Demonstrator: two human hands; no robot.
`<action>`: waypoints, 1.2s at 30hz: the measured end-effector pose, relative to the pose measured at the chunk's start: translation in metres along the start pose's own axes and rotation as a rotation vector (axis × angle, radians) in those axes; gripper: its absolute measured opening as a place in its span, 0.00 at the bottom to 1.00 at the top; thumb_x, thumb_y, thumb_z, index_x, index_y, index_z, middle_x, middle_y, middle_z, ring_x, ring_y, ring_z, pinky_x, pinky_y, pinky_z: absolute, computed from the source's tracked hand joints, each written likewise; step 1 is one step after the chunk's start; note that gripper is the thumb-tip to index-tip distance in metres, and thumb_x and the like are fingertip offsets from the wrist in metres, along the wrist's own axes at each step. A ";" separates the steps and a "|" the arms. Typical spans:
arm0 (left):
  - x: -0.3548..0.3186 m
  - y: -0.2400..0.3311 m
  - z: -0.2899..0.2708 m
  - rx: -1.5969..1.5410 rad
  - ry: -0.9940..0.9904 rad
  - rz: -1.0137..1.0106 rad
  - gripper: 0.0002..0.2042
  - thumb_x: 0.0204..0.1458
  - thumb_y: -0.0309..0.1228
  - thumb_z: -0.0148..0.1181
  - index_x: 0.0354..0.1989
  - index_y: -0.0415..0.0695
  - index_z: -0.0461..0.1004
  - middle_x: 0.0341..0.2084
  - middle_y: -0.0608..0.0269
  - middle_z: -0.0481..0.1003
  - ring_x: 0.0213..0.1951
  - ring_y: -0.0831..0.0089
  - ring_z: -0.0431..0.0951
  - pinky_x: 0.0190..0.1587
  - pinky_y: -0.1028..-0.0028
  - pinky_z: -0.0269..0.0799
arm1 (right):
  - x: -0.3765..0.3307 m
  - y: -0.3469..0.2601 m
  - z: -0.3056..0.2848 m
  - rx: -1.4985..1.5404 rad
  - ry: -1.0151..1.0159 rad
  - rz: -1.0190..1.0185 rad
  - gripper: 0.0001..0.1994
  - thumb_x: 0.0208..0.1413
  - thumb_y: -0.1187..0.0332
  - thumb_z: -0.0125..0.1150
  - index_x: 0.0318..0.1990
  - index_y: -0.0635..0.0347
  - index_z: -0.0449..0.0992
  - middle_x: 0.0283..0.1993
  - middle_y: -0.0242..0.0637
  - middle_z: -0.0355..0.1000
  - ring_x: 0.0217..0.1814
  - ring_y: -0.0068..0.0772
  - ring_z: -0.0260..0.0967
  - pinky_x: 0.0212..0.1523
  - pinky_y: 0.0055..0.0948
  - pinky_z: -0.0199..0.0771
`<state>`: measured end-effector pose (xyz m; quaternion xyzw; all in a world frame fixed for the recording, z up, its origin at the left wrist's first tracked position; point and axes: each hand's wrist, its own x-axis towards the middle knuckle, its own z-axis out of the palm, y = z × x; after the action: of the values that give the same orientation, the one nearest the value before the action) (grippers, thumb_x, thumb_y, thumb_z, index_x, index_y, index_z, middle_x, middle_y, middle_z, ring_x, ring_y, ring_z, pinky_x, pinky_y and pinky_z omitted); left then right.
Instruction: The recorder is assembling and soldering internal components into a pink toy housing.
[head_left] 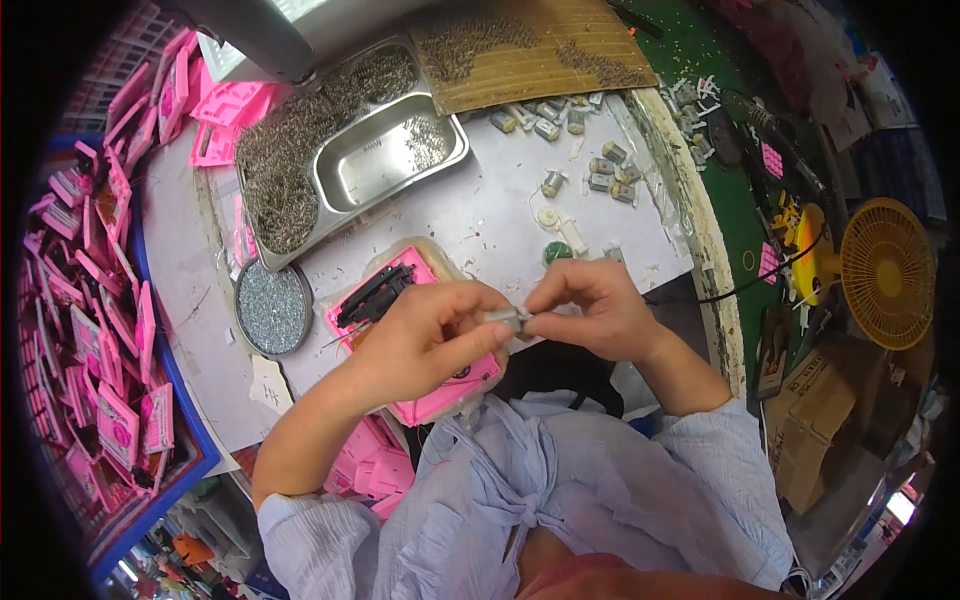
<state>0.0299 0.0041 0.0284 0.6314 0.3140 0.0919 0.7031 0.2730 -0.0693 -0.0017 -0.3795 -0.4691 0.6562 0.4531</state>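
Note:
Between thumb and fingers, my left hand [425,335] grips a small silver motor [507,318] above the table's near edge. My right hand [600,310] is closed in a pinch at the motor's right end; what its fingertips hold there is too small to tell. Under my left hand lies a pink plastic casing [462,390], partly hidden by the hand and forearm. A black plastic mechanism [375,300] sits in its upper part. A green round object [557,253] and a white plastic part [573,236] lie just beyond my right hand.
A divided metal tray [462,150] holds many small screws, with cardboard [560,85] beside it. A round dish [272,308] of tiny metal pieces stands left. Several loose motors [600,182] lie far right. A blue crate [205,445] overflows with pink casings; a yellow fan [887,273] stands right.

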 end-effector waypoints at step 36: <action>0.249 0.031 -0.113 1.788 0.495 0.118 0.12 0.60 0.30 0.50 0.37 0.38 0.81 0.39 0.47 0.80 0.41 0.52 0.84 0.42 0.57 0.81 | -0.030 0.021 -0.028 0.524 0.030 0.208 0.23 0.54 0.83 0.71 0.56 0.65 0.71 0.37 0.34 0.78 0.40 0.19 0.77 0.42 0.20 0.77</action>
<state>0.1709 0.2341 -0.0240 0.9160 0.3765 -0.0164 -0.1376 0.3035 -0.0934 -0.0270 -0.3055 -0.2353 0.7923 0.4729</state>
